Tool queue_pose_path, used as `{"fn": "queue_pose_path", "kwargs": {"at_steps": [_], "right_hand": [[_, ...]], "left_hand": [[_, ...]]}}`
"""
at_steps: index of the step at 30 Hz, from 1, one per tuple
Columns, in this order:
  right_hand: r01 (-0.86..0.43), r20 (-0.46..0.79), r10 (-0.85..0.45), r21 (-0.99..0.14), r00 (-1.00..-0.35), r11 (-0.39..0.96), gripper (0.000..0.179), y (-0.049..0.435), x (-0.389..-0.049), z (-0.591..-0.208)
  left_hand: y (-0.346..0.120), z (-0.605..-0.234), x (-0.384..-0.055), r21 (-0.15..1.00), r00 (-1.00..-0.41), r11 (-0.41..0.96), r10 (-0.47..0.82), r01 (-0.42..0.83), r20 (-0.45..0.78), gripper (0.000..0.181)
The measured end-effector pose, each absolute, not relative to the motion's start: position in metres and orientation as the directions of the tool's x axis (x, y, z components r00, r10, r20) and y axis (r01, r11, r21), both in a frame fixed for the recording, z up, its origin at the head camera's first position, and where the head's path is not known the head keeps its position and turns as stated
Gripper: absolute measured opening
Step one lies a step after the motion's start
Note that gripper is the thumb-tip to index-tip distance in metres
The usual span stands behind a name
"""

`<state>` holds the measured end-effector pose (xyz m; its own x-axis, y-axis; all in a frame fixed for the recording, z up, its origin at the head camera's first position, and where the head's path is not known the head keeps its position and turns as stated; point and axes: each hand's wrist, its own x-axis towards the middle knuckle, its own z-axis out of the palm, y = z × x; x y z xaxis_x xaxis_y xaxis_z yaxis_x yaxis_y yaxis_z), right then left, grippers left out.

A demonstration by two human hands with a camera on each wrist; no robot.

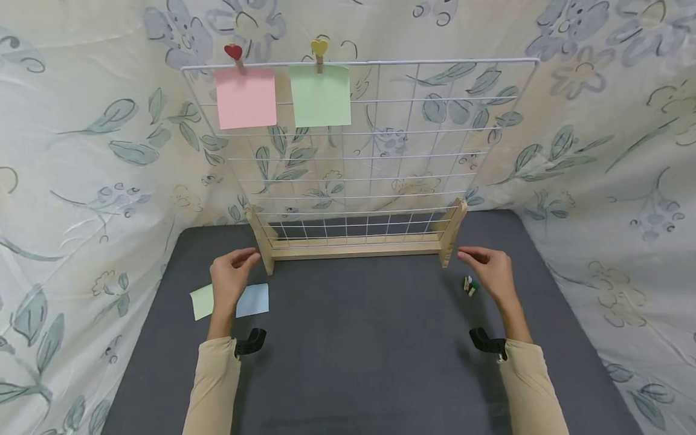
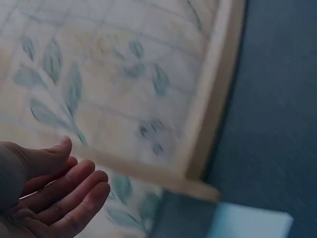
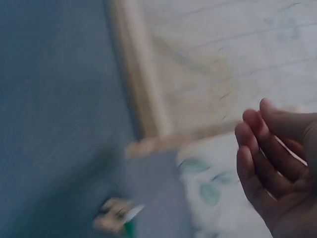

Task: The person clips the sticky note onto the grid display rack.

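My left hand (image 1: 231,275) hovers beside the left foot of the wooden stand, its fingers loosely bent with nothing between them. Partly behind that hand lie a light green paper note (image 1: 203,302) and a blue paper note (image 1: 253,300). On the other side, my right hand (image 1: 491,272) floats near the stand's right foot, fingers relaxed and holding nothing. Small wooden clips (image 1: 469,286) with green and white tops rest on the table beside it. A pink note (image 1: 246,98) and a green note (image 1: 321,96) hang from the white wire grid (image 1: 402,131).
The wooden stand (image 1: 356,249) carries the grid upright at the table's back. A red heart clip (image 1: 234,52) and a yellow heart clip (image 1: 319,47) pinch the hanging notes. Flowered cloth (image 1: 614,181) surrounds the dark table (image 1: 359,362).
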<state>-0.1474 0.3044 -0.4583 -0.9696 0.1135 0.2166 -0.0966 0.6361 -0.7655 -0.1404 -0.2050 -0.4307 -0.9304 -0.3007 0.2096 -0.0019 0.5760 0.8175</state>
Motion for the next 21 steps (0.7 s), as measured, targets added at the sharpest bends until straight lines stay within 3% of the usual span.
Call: {"fn": "queue_pose_path", "kwargs": {"at_steps": [7,14,21], "right_hand": [[0.037,0.196,0.238,-0.695,-0.951,0.718,0.027,0.324,-0.128,-0.497],[0.149,0.204,0.364,-0.655,-0.909,0.740,0.027,0.332,-0.114,-0.520],[0.261,0.053,0.375,-0.628,-0.926,0.733,0.042,0.333,-0.109,-0.537]], "left_hand": [[-0.229,-0.469,-0.124,0.803,-0.927,0.579,-0.361,-0.139,0.099,0.023],[-0.244,-0.497,-0.114,0.740,-0.904,0.639,-0.414,-0.209,0.102,0.019],[-0.252,-0.520,-0.115,0.699,-0.896,0.674,-0.430,-0.238,0.110,0.026]]}}
